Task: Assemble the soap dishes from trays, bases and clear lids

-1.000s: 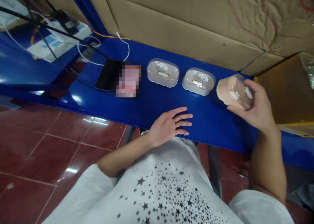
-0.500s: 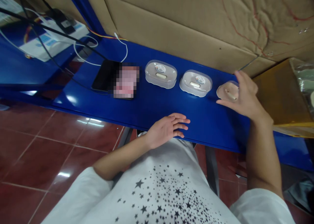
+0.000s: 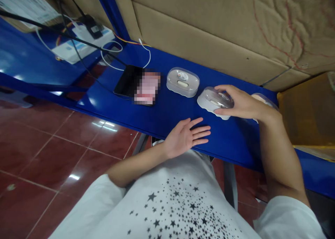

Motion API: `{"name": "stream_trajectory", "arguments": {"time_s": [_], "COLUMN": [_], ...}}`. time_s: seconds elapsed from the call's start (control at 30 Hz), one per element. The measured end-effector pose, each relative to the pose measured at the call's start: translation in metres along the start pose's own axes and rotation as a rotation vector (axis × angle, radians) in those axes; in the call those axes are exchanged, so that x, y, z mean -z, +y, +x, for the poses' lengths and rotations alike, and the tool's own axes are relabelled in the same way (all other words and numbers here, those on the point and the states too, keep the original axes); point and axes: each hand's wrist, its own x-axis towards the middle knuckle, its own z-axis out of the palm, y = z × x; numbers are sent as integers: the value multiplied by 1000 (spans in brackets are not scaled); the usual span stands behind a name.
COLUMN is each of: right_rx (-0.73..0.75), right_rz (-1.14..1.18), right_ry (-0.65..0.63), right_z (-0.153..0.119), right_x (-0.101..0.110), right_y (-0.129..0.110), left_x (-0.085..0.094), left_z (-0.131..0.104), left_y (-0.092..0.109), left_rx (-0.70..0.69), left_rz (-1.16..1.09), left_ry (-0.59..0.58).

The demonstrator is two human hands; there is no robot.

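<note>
My right hand (image 3: 244, 103) is closed round the right end of an oval plastic box (image 3: 209, 101) with a clear lid, a small white bar and a round sticker on top. Its thumb presses the near side and the fingers the far side. Left of it sits a similar oval box (image 3: 183, 87), untouched. A third box (image 3: 265, 98) is partly hidden behind my right wrist. My left hand (image 3: 184, 137) hovers near the front edge of the blue table (image 3: 159, 118), palm up, fingers spread, holding nothing.
A black item (image 3: 128, 80) and a blurred-out pink screen (image 3: 148, 87) lie left of the boxes. Cables run to a white power strip (image 3: 81, 43) at the far left. A taped carton (image 3: 309, 110) stands at right, and cardboard (image 3: 196, 33) lines the back.
My right hand has moved left from the rightmost box to the middle one and taken hold of it. My left hand's fingers have spread wider. The view has shifted slightly.
</note>
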Motion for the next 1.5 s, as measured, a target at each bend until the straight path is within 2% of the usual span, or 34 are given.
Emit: {"name": "stream_trajectory", "arguments": {"time_s": [0.2, 0.3, 0.4, 0.53, 0.63, 0.73, 0.83, 0.9, 1.0, 1.1, 1.17, 1.23, 1.33, 1.5], "right_rx": [253, 307, 228, -61, -201, -259, -167, -16, 166, 219, 232, 274, 331, 294], "right_rz": [145, 151, 107, -88, -179, -204, -204, -169, -91, -137, -219, -262, -294, -295], "right_ry": [-154, -169, -94, 71, 42, 4, -13, -26, -117, -98, -18, 0, -62, -144], "right_z": [-17, -15, -6, 14, 23, 22, 13, 4, -12, -29, -40, -49, -55, -52], "right_x": [-10, -15, -12, -18, -30, -32, -22, -14, -10, -13, -16, -19, -25, -28], "right_y": [-68, -75, -54, 1, 33, 38, 13, -17, -65, -99, -111, -116, -122, -128], "left_x": [-3, -6, -7, -6, -3, -1, 0, 0, -1, -2, -4, -5, -5, -5], "left_z": [-3, -6, -7, -6, -5, -4, -4, -4, -5, -6, -7, -7, -8, -8], "left_y": [-2, -3, -2, -1, -2, -2, -3, -3, -3, -4, -5, -5, -6, -8], "left_rx": [-67, -103, -102, -81, -69, -56, -57, -61, -76, -70, -79, -98, -102, -136], "left_rz": [-36, -40, -45, -42, -38, -30, -26, -31, -27, -13, -17, -22, -11, 64], "left_ry": [-41, -19, -10, -23, -32, -14, -2, -13, -35, -23, 3, 21, 20, 32]}}
